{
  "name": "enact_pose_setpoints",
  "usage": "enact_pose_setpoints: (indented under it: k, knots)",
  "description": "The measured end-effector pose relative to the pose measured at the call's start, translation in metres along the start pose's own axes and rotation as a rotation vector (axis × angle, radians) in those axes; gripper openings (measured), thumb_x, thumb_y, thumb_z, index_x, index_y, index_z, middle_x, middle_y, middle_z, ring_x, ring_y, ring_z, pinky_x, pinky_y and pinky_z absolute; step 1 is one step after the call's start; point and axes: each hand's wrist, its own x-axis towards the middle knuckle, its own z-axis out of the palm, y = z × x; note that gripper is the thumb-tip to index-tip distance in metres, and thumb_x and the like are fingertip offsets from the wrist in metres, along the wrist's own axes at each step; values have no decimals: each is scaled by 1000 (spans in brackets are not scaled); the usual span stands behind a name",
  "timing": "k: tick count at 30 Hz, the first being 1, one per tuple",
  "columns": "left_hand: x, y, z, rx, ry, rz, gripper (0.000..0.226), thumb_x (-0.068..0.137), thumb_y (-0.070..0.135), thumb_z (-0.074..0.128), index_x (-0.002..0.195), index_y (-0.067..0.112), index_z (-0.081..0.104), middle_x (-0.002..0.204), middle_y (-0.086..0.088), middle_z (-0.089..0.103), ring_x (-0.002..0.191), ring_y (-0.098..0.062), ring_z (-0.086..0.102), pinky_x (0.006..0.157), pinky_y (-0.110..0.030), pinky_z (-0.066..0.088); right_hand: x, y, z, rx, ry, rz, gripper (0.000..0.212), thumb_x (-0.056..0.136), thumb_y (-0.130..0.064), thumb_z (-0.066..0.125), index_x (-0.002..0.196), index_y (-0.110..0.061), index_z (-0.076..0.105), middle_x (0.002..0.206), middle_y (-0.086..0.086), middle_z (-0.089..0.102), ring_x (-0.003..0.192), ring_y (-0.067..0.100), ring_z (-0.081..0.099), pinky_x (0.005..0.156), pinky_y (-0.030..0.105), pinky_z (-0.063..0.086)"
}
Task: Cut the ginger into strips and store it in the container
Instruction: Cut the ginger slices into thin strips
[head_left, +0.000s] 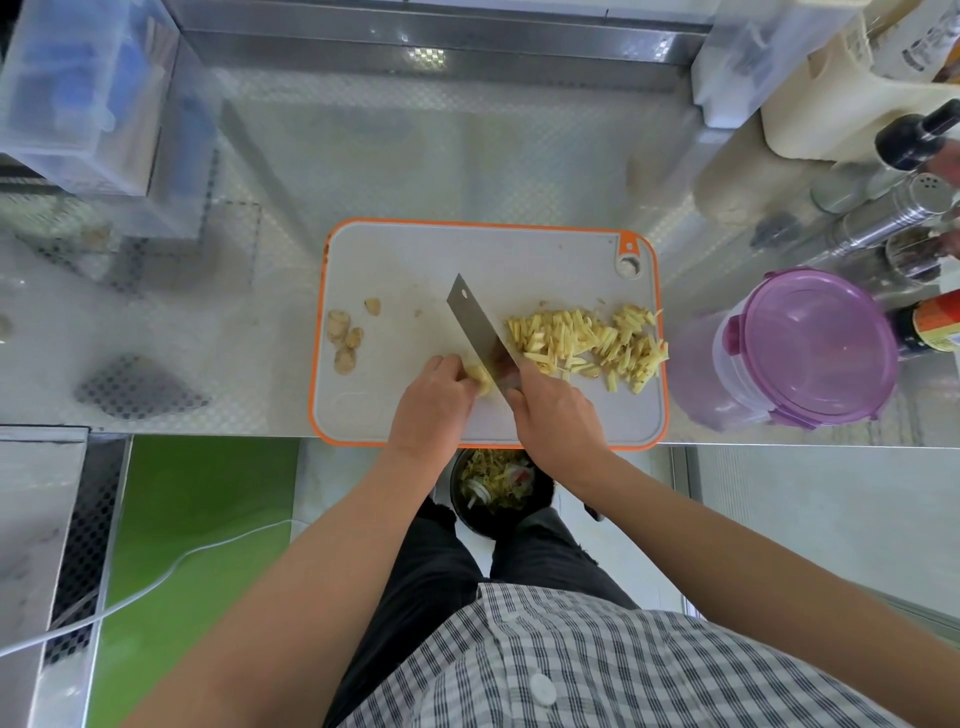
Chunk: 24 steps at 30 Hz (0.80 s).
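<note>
Most of the cutting looks done. On the orange-rimmed cutting board (415, 260), a wide pile of ginger strips (587, 345) lies right of the cleaver (478, 327). The purple-lidded container (810, 348) sits just beside the board with its lid on, so storing remains. The right hand (558, 415) clenches the cleaver's handle. The left hand (434, 400) grips one ginger piece (479, 382) against the blade. The small rounds (345, 338) at left are perhaps trimmings.
</note>
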Motion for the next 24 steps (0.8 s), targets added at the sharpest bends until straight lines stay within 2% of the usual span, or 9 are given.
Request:
enact_pose_setpoints:
  k: [3,6,12,16,18,21,24]
  knots:
    - [0,1,-2,-15,7,15,21,58,-7,83,65,7,69,68,-9,53,64,-27,53,44,-31,47,0,-1,-1,-39,-39,-21,22,100,-18,36,119,-10,41,74,0,45,70,28,50,61,33,34]
    - [1,2,-4,-27,19,17,21,57,-8,83,64,7,69,67,-8,52,63,-27,53,43,-30,46,6,-3,1,-66,-48,-4,12,99,-17,37,108,-10,42,71,-1,44,66,28,48,59,33,34]
    - [0,3,-6,-28,9,7,22,57,-7,84,63,8,69,66,-8,51,63,-27,53,41,-32,47,9,-6,4,13,-5,4,20,101,-21,37,117,-9,42,88,9,60,80,33,59,64,36,42]
    - [-1,4,-8,17,-6,4,24,53,-6,85,63,8,69,67,-8,51,64,-27,53,41,-29,45,5,-3,-1,-17,-17,-27,26,101,-22,36,124,-11,40,78,2,51,69,29,50,61,35,39]
    - [-1,4,-7,9,3,-2,25,53,-7,85,62,8,67,66,-8,51,64,-26,53,41,-29,45,4,-3,-1,-50,-41,-35,21,100,-18,36,119,-10,40,74,0,47,65,27,46,59,34,36]
    - [0,6,-7,-18,28,-3,24,56,-6,84,65,10,69,67,-8,52,64,-27,53,40,-29,45,6,-6,3,-91,-52,-18,9,98,-13,37,106,-11,41,69,0,44,65,28,48,59,34,37]
    - [-1,5,-5,-44,28,-12,21,58,-6,83,67,9,70,67,-8,53,65,-28,54,40,-31,46,8,-9,8,-63,-41,-12,10,98,-14,39,108,-11,42,72,4,52,68,31,55,59,35,40]
